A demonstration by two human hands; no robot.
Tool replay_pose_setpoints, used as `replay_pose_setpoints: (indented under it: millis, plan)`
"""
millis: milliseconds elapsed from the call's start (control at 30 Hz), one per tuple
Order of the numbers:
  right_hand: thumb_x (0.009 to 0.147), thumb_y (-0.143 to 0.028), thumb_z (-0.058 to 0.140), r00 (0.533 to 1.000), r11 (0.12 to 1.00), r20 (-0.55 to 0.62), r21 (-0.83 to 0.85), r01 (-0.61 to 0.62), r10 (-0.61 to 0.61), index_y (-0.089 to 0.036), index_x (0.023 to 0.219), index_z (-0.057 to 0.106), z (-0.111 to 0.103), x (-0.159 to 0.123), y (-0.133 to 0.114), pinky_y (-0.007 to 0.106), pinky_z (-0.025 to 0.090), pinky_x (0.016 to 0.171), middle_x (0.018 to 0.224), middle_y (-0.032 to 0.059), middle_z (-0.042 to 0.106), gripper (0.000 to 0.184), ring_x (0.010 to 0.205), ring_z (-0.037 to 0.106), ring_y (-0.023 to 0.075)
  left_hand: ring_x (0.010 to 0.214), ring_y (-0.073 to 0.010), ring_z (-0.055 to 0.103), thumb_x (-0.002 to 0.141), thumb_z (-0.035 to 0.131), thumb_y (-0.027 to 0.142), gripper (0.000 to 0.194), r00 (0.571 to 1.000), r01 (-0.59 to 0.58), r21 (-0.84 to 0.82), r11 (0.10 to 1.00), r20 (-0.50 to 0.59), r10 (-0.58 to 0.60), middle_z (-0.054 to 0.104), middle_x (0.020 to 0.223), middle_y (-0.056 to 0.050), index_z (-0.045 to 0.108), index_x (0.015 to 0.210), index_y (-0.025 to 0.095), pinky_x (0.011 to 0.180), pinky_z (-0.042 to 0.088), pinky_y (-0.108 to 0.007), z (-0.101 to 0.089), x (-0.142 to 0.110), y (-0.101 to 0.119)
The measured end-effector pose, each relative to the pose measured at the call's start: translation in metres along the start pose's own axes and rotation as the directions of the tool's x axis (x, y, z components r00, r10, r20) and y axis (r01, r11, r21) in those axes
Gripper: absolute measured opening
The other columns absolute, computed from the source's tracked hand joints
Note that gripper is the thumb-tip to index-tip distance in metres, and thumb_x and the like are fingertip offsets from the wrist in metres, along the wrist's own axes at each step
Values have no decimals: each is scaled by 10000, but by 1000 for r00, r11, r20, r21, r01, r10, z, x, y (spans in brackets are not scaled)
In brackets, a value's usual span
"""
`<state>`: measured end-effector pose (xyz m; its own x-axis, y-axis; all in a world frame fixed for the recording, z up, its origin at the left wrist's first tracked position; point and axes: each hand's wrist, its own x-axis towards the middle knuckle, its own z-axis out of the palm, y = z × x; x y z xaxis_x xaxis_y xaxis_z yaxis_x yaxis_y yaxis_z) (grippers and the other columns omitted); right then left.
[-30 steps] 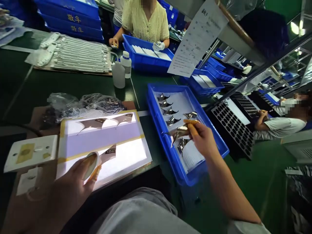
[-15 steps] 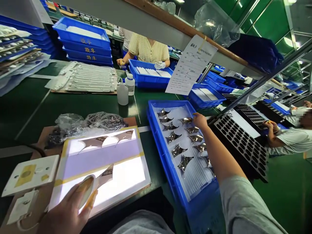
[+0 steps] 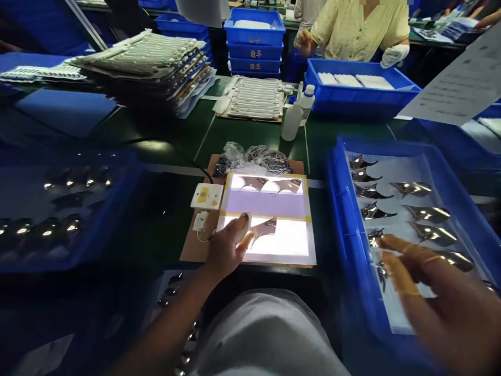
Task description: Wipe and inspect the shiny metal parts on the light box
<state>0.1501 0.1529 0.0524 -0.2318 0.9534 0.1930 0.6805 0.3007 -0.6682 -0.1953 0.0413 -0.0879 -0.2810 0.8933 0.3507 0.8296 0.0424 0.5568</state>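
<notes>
My left hand [image 3: 225,253] is closed around a shiny curved metal piece [image 3: 244,225] above the lit panel [image 3: 270,202]. Beside its fingertips is a dark printed shape [image 3: 265,227] with a curved, pointed outline. Two similar shapes [image 3: 287,185] show along the panel's upper strip. My right hand [image 3: 438,292], blurred, reaches over a blue tray [image 3: 344,230] with thumb and forefinger stretched out and slightly apart. Its fingertips are close to a small pointed shiny metal piece [image 3: 376,237]; contact is hard to judge. Several more curved metal pieces [image 3: 432,234] lie in rows on the tray's white liner.
Left of me is another blue tray [image 3: 129,209] of shiny pieces. A white switch box [image 3: 206,196] and plastic bags [image 3: 254,159] border the panel. Behind stand a squeeze bottle [image 3: 291,122], stacked white trays [image 3: 144,57] and a co-worker [image 3: 356,31]. A paper sheet [image 3: 457,78] hangs at right.
The view has swung left and now takes in the left tray. My right hand has moved from the tray's far right row to its left row, nearer me. The left hand keeps its hold.
</notes>
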Motion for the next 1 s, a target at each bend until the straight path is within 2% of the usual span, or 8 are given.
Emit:
replay_pose_setpoints:
  millis: [100, 200, 300, 367, 500, 633, 833, 1000]
  plan:
    - [966, -440, 626, 990, 992, 98, 89, 93, -102, -280, 1260, 696, 79, -28, -29, 289, 452, 453, 977, 53, 729, 341, 583, 586, 159, 1086, -254, 711, 957, 604, 253, 401, 989, 68, -64, 996, -131, -75, 737, 1178, -128, 620, 1342, 141, 925, 592, -338, -9, -5, 4]
    - [980, -353, 592, 961, 982, 203, 41, 183, -187, -214, 1385, 607, 150, -23, -34, 322, 532, 583, 1030, 79, 710, 429, 643, 593, 171, 965, -231, 728, 938, 577, 221, 451, 984, 127, -122, 984, -108, -141, 762, 1072, -103, 613, 1380, 136, 843, 599, -312, -18, -17, 5]
    - [954, -326, 595, 945, 973, 242, -14, 231, -221, -176, 1436, 554, 190, -10, -31, 377, 549, 702, 1058, 104, 697, 506, 746, 625, 214, 980, -235, 732, 915, 559, 192, 482, 983, 148, -168, 975, -85, -164, 767, 1081, -100, 609, 1391, 138, 869, 601, -318, -23, -33, 3]
    - [954, -336, 577, 954, 984, 241, 18, 176, -175, -172, 1425, 555, 204, -3, -28, 379, 537, 694, 1085, 110, 699, 499, 716, 614, 206, 1056, -250, 724, 905, 559, 179, 480, 979, 148, -189, 971, -112, -171, 757, 1139, -114, 617, 1379, 131, 919, 598, -329, -24, -43, 0]
    - [941, -412, 561, 942, 979, 335, 194, -69, 0, -173, 1313, 630, 217, 4, -21, 336, 495, 599, 989, 86, 707, 447, 658, 591, 185, 1012, -235, 736, 931, 577, 196, 435, 972, 178, -226, 958, -114, -208, 757, 1105, -124, 628, 1353, 106, 869, 607, -298, -18, -55, 0]
    - [874, -434, 631, 898, 869, 438, 424, -255, 50, -159, 1256, 651, 222, 3, -18, 299, 473, 554, 857, 51, 678, 471, 663, 588, 179, 1056, -231, 734, 971, 610, 270, 404, 978, 156, -259, 953, -93, -185, 755, 1157, -132, 628, 1342, 113, 890, 605, -284, -13, -51, 6]
    - [876, -458, 671, 889, 824, 446, 462, -328, 104, -147, 1294, 634, 212, -9, -20, 294, 482, 514, 889, 62, 699, 523, 618, 579, 165, 1065, -250, 735, 991, 606, 329, 424, 987, 114, -132, 985, -94, -127, 746, 1197, -131, 597, 1372, 144, 919, 615, -330, -10, -41, 10]
    - [925, -402, 658, 933, 876, 344, 413, -250, 104, -196, 1298, 666, 162, -25, -24, 297, 516, 560, 1111, 100, 734, 426, 658, 587, 151, 1043, -277, 735, 950, 653, 334, 516, 999, -46, 27, 999, -13, 46, 710, 1268, -121, 520, 1433, 212, 847, 624, -349, 3, -31, 5]
